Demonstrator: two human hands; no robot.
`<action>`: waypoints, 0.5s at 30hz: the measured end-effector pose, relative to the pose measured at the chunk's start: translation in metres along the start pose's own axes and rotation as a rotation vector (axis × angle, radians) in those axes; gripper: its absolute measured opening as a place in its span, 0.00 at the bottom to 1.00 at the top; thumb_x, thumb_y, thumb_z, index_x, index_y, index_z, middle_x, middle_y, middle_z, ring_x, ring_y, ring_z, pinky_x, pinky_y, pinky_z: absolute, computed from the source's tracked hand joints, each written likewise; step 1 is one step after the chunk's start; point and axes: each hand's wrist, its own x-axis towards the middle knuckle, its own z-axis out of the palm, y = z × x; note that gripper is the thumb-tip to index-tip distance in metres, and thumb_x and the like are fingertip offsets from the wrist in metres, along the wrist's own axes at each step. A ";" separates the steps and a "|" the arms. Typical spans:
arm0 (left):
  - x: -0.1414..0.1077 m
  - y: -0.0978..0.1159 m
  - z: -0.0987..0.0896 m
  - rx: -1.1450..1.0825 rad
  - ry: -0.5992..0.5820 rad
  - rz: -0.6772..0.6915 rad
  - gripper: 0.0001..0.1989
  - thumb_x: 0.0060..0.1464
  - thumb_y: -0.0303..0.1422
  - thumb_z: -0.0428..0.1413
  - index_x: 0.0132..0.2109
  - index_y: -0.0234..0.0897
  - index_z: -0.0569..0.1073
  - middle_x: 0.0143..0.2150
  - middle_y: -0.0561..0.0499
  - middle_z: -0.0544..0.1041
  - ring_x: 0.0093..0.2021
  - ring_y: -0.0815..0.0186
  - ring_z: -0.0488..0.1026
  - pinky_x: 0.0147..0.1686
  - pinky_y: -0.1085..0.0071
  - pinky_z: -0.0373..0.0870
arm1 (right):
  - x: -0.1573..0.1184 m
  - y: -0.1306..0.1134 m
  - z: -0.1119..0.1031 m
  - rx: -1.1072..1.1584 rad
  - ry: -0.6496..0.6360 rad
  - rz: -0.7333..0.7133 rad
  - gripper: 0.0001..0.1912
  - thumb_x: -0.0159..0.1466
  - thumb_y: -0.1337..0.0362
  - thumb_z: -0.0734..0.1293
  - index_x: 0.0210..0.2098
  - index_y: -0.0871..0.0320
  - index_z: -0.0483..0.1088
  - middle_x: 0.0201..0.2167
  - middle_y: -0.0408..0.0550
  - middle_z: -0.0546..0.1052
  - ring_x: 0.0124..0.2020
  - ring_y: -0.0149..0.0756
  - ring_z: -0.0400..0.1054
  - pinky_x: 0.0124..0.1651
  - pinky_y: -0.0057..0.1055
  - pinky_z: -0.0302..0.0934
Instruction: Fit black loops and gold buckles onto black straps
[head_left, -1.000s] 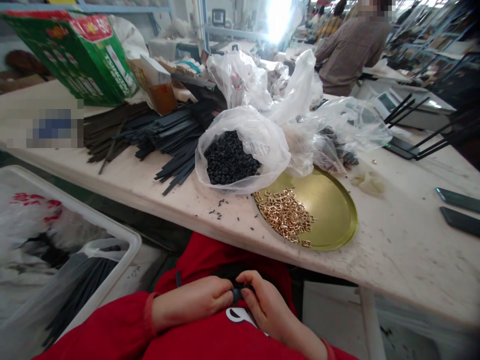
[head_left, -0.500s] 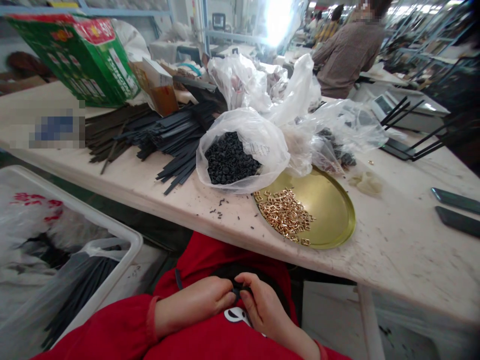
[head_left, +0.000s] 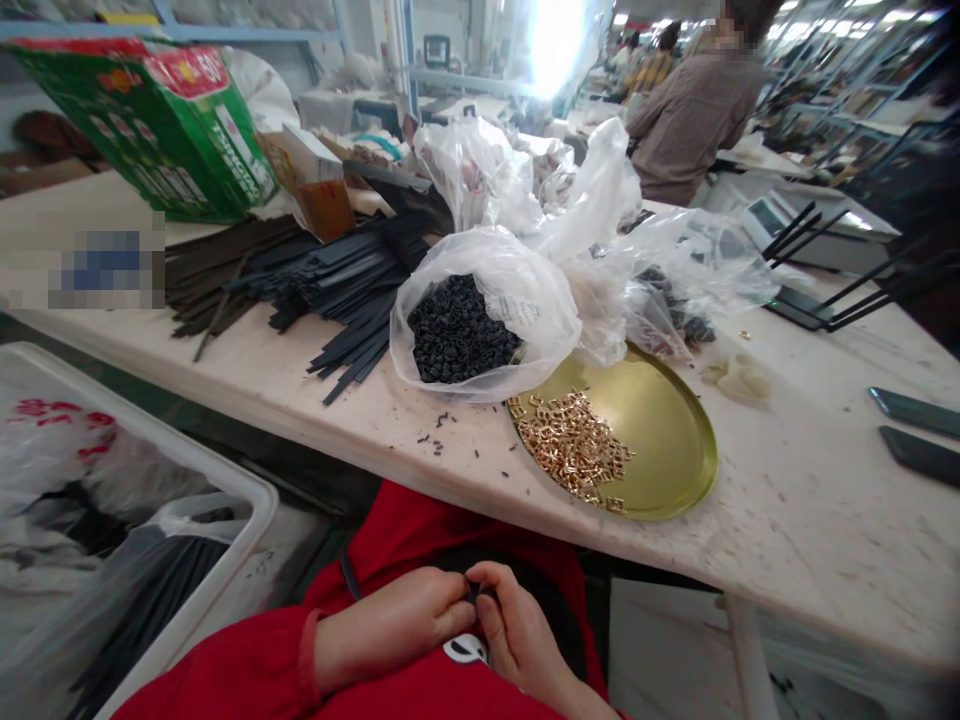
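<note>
My left hand (head_left: 420,615) and my right hand (head_left: 514,620) meet over my lap, fingers curled and pinched together around a small dark piece (head_left: 472,592), mostly hidden between the fingertips. On the table in front stands an open white plastic bag (head_left: 551,335) full of small black loops (head_left: 461,330). Right of it lies a round gold tray (head_left: 667,440) with a heap of gold-coloured metal buckles (head_left: 574,445) on its left part. Black strips (head_left: 345,270) are spread to the left of the bag.
Crumpled plastic bags (head_left: 487,165) stand behind. A green box (head_left: 180,140) is at the back left, a white bin (head_left: 262,500) at the lower left. Two dark flat objects (head_left: 919,455) lie at the right. A person (head_left: 686,125) is in the background.
The whole scene has shifted slightly down in view. My hands stay together, with the fingers drawn closer around the dark piece, which shows less now.
</note>
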 end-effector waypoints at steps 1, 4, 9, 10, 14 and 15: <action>-0.001 -0.001 -0.008 0.013 0.016 -0.012 0.14 0.60 0.35 0.45 0.33 0.36 0.72 0.30 0.52 0.75 0.27 0.66 0.70 0.23 0.75 0.53 | 0.004 0.001 -0.003 -0.011 0.017 0.004 0.10 0.64 0.68 0.53 0.44 0.54 0.59 0.32 0.44 0.74 0.31 0.30 0.70 0.33 0.22 0.64; 0.001 -0.012 -0.046 0.160 0.226 -0.084 0.11 0.58 0.37 0.48 0.33 0.38 0.71 0.29 0.53 0.75 0.28 0.65 0.70 0.24 0.74 0.54 | 0.029 0.005 -0.013 -0.145 0.138 0.018 0.10 0.65 0.67 0.54 0.45 0.56 0.60 0.34 0.46 0.75 0.33 0.32 0.71 0.35 0.24 0.64; 0.043 -0.038 -0.103 0.539 0.587 -0.024 0.12 0.60 0.34 0.47 0.32 0.35 0.71 0.29 0.50 0.73 0.31 0.62 0.70 0.30 0.71 0.59 | 0.104 0.018 -0.025 -0.603 0.199 -0.071 0.07 0.62 0.67 0.59 0.36 0.57 0.67 0.30 0.49 0.76 0.32 0.41 0.70 0.35 0.34 0.61; 0.053 -0.042 -0.108 0.566 0.614 -0.017 0.11 0.60 0.33 0.48 0.32 0.35 0.71 0.30 0.49 0.73 0.32 0.62 0.70 0.32 0.70 0.60 | 0.116 0.022 -0.027 -0.713 0.213 -0.083 0.07 0.62 0.69 0.59 0.35 0.56 0.68 0.29 0.49 0.76 0.32 0.42 0.69 0.35 0.35 0.60; 0.076 -0.056 -0.121 0.640 0.693 -0.019 0.07 0.57 0.35 0.53 0.33 0.37 0.72 0.34 0.50 0.74 0.39 0.62 0.70 0.40 0.69 0.62 | 0.134 0.049 -0.032 -0.962 0.329 -0.273 0.11 0.62 0.68 0.58 0.39 0.57 0.70 0.36 0.50 0.77 0.37 0.44 0.70 0.39 0.38 0.58; 0.075 -0.062 -0.127 0.652 0.720 -0.037 0.07 0.57 0.35 0.53 0.33 0.38 0.72 0.36 0.51 0.73 0.40 0.62 0.69 0.42 0.69 0.62 | 0.133 0.058 -0.033 -0.976 0.333 -0.358 0.12 0.62 0.65 0.58 0.42 0.58 0.70 0.38 0.50 0.78 0.37 0.43 0.71 0.39 0.37 0.58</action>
